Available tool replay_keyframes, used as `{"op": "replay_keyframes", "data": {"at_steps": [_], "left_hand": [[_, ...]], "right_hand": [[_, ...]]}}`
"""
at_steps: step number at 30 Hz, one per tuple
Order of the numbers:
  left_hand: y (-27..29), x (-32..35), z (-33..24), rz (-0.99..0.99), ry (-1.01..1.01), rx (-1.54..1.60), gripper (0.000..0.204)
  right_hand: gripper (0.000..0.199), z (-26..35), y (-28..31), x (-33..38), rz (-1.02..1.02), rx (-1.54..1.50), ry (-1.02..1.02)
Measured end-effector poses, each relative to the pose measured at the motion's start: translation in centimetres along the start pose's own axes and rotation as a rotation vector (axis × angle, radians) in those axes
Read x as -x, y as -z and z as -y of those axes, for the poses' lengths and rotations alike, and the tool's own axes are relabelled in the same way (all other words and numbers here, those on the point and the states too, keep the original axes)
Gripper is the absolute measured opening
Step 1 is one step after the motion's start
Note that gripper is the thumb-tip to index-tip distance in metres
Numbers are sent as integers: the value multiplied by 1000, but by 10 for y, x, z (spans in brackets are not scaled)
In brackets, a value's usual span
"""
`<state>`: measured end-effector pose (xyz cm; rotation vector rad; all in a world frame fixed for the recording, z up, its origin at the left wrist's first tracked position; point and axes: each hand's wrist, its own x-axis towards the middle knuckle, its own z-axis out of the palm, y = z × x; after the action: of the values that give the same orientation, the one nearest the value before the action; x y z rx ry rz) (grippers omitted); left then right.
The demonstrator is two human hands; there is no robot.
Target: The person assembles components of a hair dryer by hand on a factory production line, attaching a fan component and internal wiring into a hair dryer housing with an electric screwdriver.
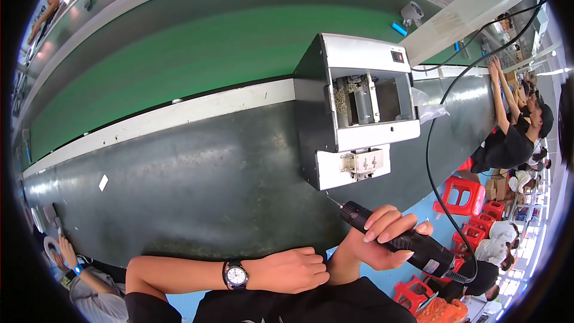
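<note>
My right hand [380, 240] is wrapped round a black electric screwdriver [426, 253] at the table's near edge. Its thin bit points up and left, close to the lower front corner of a black and white metal machine [365, 54]. An open window in the machine's white face shows a clear part, a metal bar and a heap of small pieces, too small to name. Below the window, a metal block [369, 160] is mounted on a white plate. My left hand [297, 271] rests near my right wrist, its fingers curled in and holding nothing that I can see.
A black cable [429, 161] loops from the screwdriver up to the right. The dark table [227, 185] carries a small white slip [104, 183]. Beyond it run a pale rail and a green belt [179, 72]. Co-workers sit at right and lower left; red stools [459, 196] stand at right.
</note>
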<state>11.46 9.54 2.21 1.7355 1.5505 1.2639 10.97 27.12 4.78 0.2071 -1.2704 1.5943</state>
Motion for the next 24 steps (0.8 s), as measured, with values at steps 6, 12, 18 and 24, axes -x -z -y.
{"op": "replay_keyframes", "data": {"at_steps": [6,12,18,24], "left_hand": [[-2,-2,-1,3,5,2,21],[-1,-3,-2,-5,9,18,21],[0,-2,-2,62,30,-10,16],[5,2,-7,-182,-15,86,22]], "right_hand": [[40,0,5,0,3,10,-27],[40,-2,8,2,-39,-19,-32],[38,2,1,-7,-23,-23,-23],[34,9,-29,-14,-83,-151,-155]]}}
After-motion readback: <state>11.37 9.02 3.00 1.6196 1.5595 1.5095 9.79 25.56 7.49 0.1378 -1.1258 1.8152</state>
